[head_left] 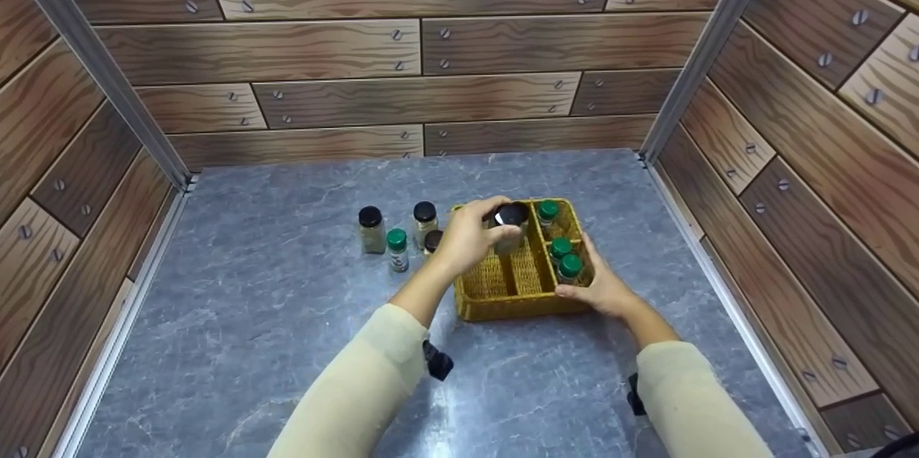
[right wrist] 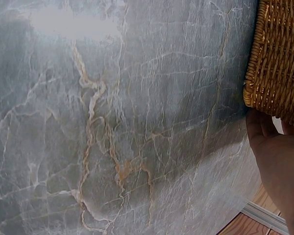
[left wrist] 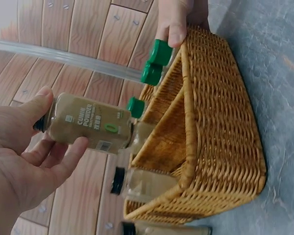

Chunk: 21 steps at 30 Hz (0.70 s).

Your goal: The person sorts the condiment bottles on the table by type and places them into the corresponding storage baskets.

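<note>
My left hand [head_left: 470, 234] grips a black-capped cumin powder jar [left wrist: 90, 121] near its cap. The jar is held above the middle of the wicker basket [head_left: 518, 307], tilted sideways in the left wrist view. My right hand [head_left: 607, 289] holds the basket's right side near the front corner, with the thumb by the rim. Green-capped bottles stand in the right compartments: one at the back [head_left: 548, 211] and two in front [head_left: 570, 268]. Part of another clear jar [left wrist: 143, 134] shows behind the cumin jar.
Left of the basket stand a black-capped jar [head_left: 372, 232], a green-capped bottle [head_left: 397, 251] and another black-capped jar [head_left: 425, 217]. A further dark cap [head_left: 433, 240] is partly covered by my left hand. Wood-patterned walls [head_left: 323, 49] enclose the grey marbled table [head_left: 287, 343].
</note>
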Available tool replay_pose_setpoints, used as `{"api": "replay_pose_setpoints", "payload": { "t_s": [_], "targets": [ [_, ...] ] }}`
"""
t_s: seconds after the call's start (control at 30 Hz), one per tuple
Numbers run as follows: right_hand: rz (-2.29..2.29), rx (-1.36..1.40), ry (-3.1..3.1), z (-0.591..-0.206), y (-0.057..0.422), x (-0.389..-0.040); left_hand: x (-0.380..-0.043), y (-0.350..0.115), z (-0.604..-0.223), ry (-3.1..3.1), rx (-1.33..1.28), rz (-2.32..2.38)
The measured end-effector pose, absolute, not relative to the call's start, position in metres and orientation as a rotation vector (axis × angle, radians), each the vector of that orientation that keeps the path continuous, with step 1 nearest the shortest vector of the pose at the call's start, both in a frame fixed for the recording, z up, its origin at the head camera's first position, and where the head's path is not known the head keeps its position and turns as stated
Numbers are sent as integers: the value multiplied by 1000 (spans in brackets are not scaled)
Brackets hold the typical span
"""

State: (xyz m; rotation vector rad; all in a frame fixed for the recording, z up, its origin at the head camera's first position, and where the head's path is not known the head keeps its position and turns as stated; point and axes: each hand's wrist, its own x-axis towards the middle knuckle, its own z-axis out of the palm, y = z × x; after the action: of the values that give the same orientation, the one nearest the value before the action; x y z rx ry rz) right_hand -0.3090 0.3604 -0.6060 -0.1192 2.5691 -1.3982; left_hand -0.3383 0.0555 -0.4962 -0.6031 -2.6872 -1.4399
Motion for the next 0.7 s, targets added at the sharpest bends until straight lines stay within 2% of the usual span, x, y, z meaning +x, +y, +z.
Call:
{"api": "replay_pose_setpoints", "payload": {
  "t_s": [0.37, 0.7],
  "targets": [
    [-1435, -148, 2562, -606, 358, -311, -351, 86, -507, -2687, -591, -1442],
    [-1363, -135, 2595, -609, 362, -308, -358, 103, -533, -2792, -576, -1410]
  ]
}}
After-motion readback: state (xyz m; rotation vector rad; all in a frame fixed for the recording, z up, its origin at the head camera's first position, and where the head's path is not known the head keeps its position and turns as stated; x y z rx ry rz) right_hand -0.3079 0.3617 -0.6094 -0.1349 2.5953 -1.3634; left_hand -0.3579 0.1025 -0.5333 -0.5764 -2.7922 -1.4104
